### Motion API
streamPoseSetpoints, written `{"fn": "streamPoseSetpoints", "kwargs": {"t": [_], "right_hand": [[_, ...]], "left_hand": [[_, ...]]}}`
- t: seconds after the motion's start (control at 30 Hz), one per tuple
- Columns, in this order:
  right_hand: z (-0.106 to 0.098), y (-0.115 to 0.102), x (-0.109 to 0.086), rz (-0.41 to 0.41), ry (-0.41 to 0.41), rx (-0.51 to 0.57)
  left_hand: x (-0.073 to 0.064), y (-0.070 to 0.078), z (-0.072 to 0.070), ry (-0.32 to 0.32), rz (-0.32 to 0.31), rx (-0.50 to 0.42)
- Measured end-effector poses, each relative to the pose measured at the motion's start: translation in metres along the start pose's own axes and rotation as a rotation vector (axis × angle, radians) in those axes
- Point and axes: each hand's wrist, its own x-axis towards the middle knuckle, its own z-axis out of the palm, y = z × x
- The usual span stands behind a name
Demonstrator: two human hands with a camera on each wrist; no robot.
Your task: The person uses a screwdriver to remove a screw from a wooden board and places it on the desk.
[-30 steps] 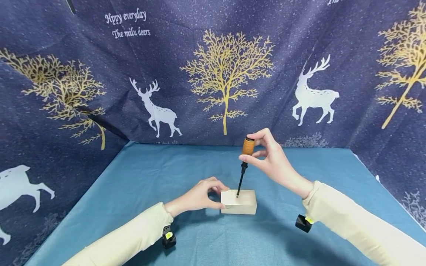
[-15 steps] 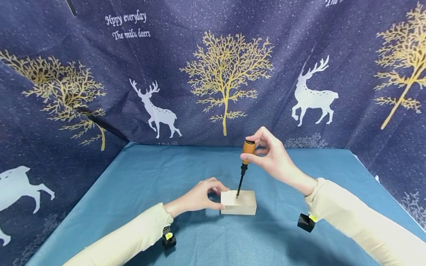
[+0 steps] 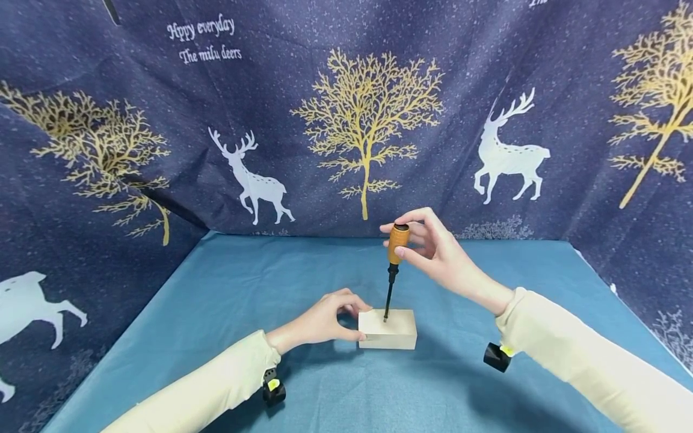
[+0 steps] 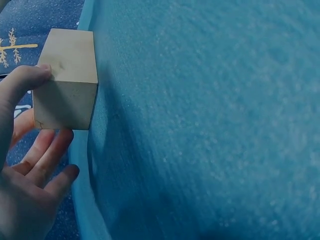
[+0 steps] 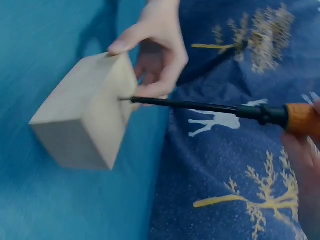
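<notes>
A pale wooden block [image 3: 392, 337] lies on the blue cloth. My left hand [image 3: 325, 319] grips its left end, thumb on the near side and fingers on the far side. My right hand [image 3: 438, 258] holds a screwdriver [image 3: 399, 242] by its orange-brown handle, thumb and fingers around the upper part. The black shaft leans slightly and points down at the block's top. In the right wrist view a small screw [image 5: 123, 99] stands in the block's face, with the screwdriver tip right at its head. The left wrist view shows the thumb pressed on the block [image 4: 70, 57].
A blue cloth [image 3: 243, 270] covers the table. Behind it hangs a dark blue curtain [image 3: 325, 180] printed with trees and deer. A small black camera is strapped at each wrist, below the cream sleeves [image 3: 574, 355].
The right hand's fingers have shifted around the handle, some now stretched out behind it. The handle has swung slightly left and stands more upright. Left hand and block hold still.
</notes>
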Motion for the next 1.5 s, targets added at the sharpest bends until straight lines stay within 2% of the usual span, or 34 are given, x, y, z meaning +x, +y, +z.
{"fn": "streamPoseSetpoints", "kwargs": {"t": [0.17, 0.27, 0.37, 0.63, 0.8, 0.9, 1.1, 1.2, 1.27, 1.33, 1.5], "right_hand": [[0.010, -0.002, -0.003, 0.114, 0.209, -0.247], [0.011, -0.003, -0.002, 0.156, 0.295, -0.307], [0.010, -0.006, -0.001, 0.169, 0.330, -0.306], [0.007, -0.010, 0.001, 0.154, 0.270, -0.189], [0.004, -0.010, -0.001, 0.143, 0.225, -0.071], [0.002, -0.009, -0.002, 0.106, 0.157, -0.016], [-0.003, -0.005, 0.000, -0.053, -0.030, 0.101], [-0.004, -0.004, 0.001, -0.066, -0.073, 0.128], [-0.002, -0.004, 0.001, -0.042, -0.067, 0.077], [0.002, -0.004, 0.000, -0.003, -0.034, -0.043], [0.010, -0.007, 0.003, 0.085, 0.101, -0.292]], "left_hand": [[0.001, -0.001, 0.001, 0.009, 0.011, -0.001], [0.002, -0.001, 0.001, 0.006, 0.015, -0.008], [0.002, -0.001, 0.001, 0.001, 0.014, -0.013], [0.000, 0.001, -0.001, -0.008, 0.004, -0.031], [0.001, 0.001, -0.001, -0.010, -0.001, -0.022], [0.001, 0.000, -0.001, -0.013, -0.007, -0.023], [0.002, 0.001, -0.003, -0.013, 0.008, -0.025], [0.002, 0.001, -0.003, -0.015, 0.006, -0.021], [0.002, 0.001, -0.003, -0.015, 0.002, -0.020], [0.002, 0.001, -0.002, -0.013, 0.010, -0.017], [0.001, 0.001, -0.001, -0.006, 0.019, -0.013]]}}
